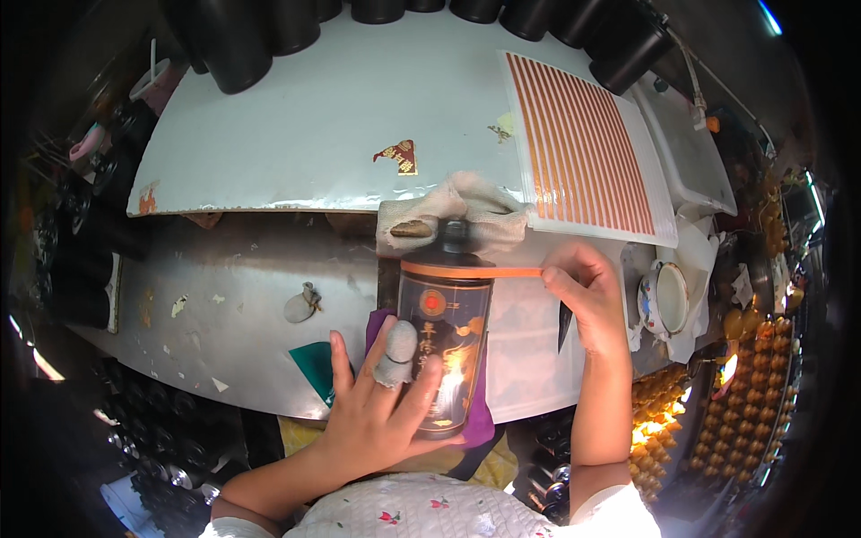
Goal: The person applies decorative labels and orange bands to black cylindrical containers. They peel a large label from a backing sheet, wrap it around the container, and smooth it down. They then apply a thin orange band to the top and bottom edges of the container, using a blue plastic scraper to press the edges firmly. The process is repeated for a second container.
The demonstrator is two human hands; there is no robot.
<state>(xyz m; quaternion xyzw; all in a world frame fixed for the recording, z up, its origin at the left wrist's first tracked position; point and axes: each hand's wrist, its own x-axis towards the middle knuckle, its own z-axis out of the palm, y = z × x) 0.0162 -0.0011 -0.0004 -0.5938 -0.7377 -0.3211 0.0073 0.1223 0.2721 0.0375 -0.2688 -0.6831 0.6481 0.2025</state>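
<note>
A dark glossy bottle (448,359) with gold and red decoration and a black neck lies in front of me, its neck pointing away. My left hand (381,403) steadies it from the lower left, fingers spread along its side; one finger wears a grey cloth wrap (395,350). Across the bottle's shoulder runs a narrow orange strip (511,272). Its right end is pinched between the thumb and fingers of my right hand (587,287), and its left part lies against the bottle. Below that hand shows a dark pointed thing (564,325) whose kind I cannot make out.
A white sheet of copper-orange strips (583,143) lies on the raised pale board (296,125). A crumpled cloth (466,202) hangs over its near edge. Black canisters (224,54) line the back. A white enamel bowl (664,298) stands at the right, a small grey bundle (302,307) at the left.
</note>
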